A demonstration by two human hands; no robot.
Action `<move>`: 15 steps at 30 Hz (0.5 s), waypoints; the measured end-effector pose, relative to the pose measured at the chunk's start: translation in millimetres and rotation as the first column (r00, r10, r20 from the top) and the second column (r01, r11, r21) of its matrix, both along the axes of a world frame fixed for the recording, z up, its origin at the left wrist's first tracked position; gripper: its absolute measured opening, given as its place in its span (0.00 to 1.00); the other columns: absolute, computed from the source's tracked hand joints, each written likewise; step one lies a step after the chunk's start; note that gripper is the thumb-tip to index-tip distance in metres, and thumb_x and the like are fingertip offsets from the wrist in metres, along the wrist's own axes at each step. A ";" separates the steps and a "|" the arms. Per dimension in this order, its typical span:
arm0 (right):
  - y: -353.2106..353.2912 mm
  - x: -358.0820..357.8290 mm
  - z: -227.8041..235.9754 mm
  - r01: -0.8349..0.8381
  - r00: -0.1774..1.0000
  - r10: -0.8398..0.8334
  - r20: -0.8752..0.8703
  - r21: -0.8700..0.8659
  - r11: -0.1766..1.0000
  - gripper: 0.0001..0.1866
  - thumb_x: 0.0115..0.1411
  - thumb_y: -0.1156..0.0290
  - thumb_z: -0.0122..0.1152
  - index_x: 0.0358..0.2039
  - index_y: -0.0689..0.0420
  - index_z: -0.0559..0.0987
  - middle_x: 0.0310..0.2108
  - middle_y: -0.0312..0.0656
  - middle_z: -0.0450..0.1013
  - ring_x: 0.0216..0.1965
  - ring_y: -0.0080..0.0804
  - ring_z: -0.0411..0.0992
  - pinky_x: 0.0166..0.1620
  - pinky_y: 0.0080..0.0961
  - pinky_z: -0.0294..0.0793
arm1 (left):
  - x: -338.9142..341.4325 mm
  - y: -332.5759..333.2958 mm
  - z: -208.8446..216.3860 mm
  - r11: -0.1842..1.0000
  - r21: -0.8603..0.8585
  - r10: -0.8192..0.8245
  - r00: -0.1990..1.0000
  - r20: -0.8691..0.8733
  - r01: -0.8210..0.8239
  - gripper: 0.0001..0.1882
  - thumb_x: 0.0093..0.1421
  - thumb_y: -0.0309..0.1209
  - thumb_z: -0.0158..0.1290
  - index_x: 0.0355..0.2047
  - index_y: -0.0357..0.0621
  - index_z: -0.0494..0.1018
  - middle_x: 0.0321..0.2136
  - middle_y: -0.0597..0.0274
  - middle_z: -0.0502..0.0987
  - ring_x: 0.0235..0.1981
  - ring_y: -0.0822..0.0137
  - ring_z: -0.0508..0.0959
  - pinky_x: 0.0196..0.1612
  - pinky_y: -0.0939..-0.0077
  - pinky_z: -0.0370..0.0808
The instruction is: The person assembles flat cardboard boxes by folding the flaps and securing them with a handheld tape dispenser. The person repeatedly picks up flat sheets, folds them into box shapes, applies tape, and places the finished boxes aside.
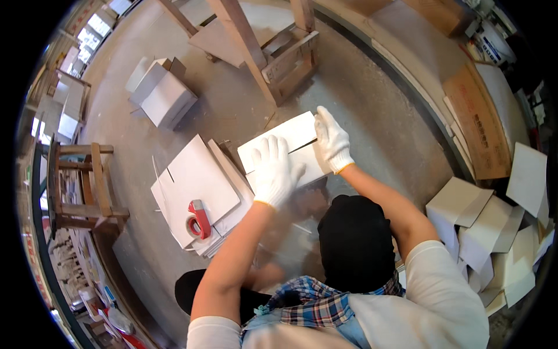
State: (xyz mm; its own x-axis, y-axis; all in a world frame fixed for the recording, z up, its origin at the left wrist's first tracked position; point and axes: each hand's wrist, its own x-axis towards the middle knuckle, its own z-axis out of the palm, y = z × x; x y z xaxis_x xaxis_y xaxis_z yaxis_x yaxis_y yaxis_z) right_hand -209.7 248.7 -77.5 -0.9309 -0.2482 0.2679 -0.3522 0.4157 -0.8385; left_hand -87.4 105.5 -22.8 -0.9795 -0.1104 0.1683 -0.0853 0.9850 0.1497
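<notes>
A white cardboard box [285,131] is held in front of me, its two top flaps folded inward with a dark narrow gap between them. My left hand [272,168], in a white knit glove with a yellow cuff, lies flat across the flaps with fingers spread. At the box's right end, my gloved right hand [332,139] rests with its fingers stretched along the edge. To the left, a red tape dispenser [199,220] sits on a stack of flat white cardboard sheets [200,174]. The box's underside is hidden.
Farther left stands a white carton with raised flaps [165,96]. A wooden frame [250,52] rises ahead. Several white cartons [494,232] are piled at the right, near a brown cardboard sheet [476,122]. A wooden stool [87,180] is at the left.
</notes>
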 end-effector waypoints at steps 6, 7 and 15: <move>-11.9 -4.1 18.4 -0.186 0.975 0.222 -0.019 0.482 0.856 0.31 0.67 0.54 0.48 0.66 0.55 0.61 0.62 0.54 0.64 0.55 0.60 0.69 0.59 0.46 0.69 | 2.7 -5.9 0.6 0.999 0.024 -0.032 0.999 0.020 0.031 0.35 0.58 0.47 0.53 0.57 0.31 0.65 0.57 0.42 0.67 0.61 0.45 0.62 0.62 0.44 0.58; -12.3 -7.1 23.8 -0.234 0.971 0.227 0.074 0.484 0.844 0.31 0.67 0.55 0.47 0.67 0.54 0.60 0.63 0.55 0.62 0.56 0.61 0.68 0.60 0.47 0.69 | -5.1 -18.0 4.4 0.991 0.128 -0.041 0.990 0.135 0.024 0.34 0.60 0.47 0.51 0.57 0.32 0.65 0.57 0.41 0.68 0.62 0.45 0.62 0.62 0.46 0.58; -21.3 -14.4 12.1 -0.321 0.946 0.257 0.198 0.458 0.829 0.36 0.68 0.53 0.46 0.71 0.54 0.54 0.70 0.64 0.51 0.64 0.65 0.61 0.64 0.47 0.63 | 9.0 -82.1 -48.2 0.687 0.635 0.466 0.885 -0.011 -0.354 0.23 0.70 0.41 0.43 0.60 0.43 0.68 0.57 0.36 0.69 0.58 0.39 0.70 0.62 0.55 0.66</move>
State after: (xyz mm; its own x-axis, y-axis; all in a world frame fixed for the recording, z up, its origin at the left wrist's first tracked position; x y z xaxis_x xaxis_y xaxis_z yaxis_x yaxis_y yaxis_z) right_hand -224.1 227.4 -65.4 -0.8132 -0.5782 -0.0655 -0.4279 0.6704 -0.6062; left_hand -78.3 23.3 -71.0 -0.7766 -0.6261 0.0703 -0.3785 0.5529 0.7423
